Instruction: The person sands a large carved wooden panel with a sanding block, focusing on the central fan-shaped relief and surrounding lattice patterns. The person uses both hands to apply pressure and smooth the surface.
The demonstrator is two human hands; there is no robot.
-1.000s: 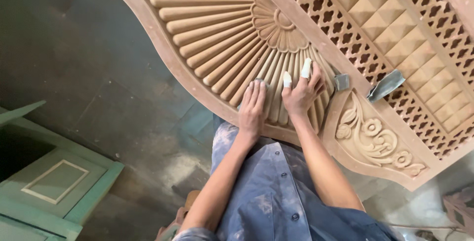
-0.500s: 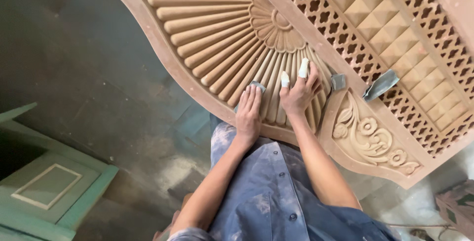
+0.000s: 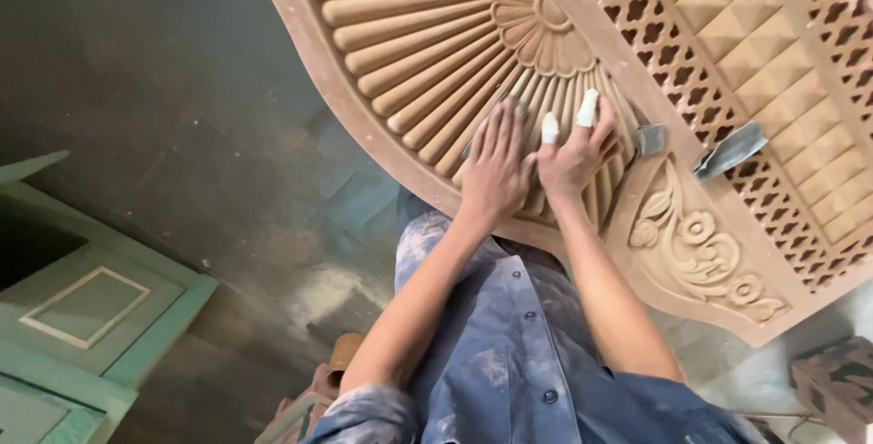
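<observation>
A large carved wooden panel point(image 3: 436, 53) with fan-shaped flutes, a flower centre and lattice work leans in front of me. My left hand point(image 3: 496, 171) lies flat on the lower flutes, pressing a grey sheet of sandpaper point(image 3: 471, 142) whose edges show beside the fingers. My right hand point(image 3: 575, 155) rests next to it on the flutes, fingers spread. Two of its fingers are wrapped in white tape, and it holds nothing that I can see.
Two loose grey sandpaper pieces point(image 3: 650, 139) point(image 3: 732, 149) lie on the panel right of my hands, above a carved floral scroll point(image 3: 696, 249). A green panelled cabinet door point(image 3: 86, 308) lies at the lower left on the dark floor. A wooden block point(image 3: 832, 385) sits at the lower right.
Both hands have shifted slightly up the flutes toward the flower centre, the left hand taking the sandpaper along. The view has drifted a little.
</observation>
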